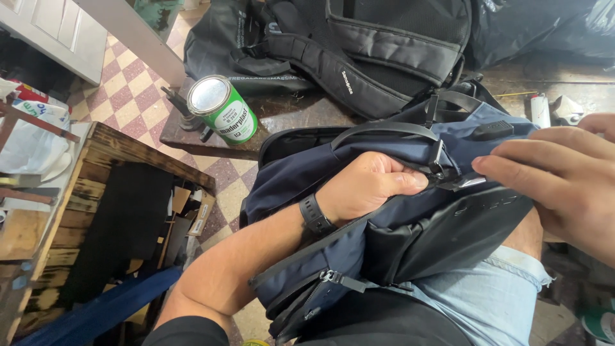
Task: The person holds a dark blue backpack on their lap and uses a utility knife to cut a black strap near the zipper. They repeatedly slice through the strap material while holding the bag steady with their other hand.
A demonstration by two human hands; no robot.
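Navy backpack (333, 224) sits on the lap, resting on the light-blue shorts (487, 301). Lower zip pocket looks shut, puller (330, 277) hanging. Left hand (371, 182) fisted tight on the fabric and strap near the top. Right hand (564, 186) fingers close together, tips pinching at the small buckle (448, 170) just beside the left thumb. Buckle not visibly fastened yet; strap work looks mid-way. Beyond: green can (224, 109) on a dark board, second black backpack (365, 51), wooden crate (96, 211) at left.
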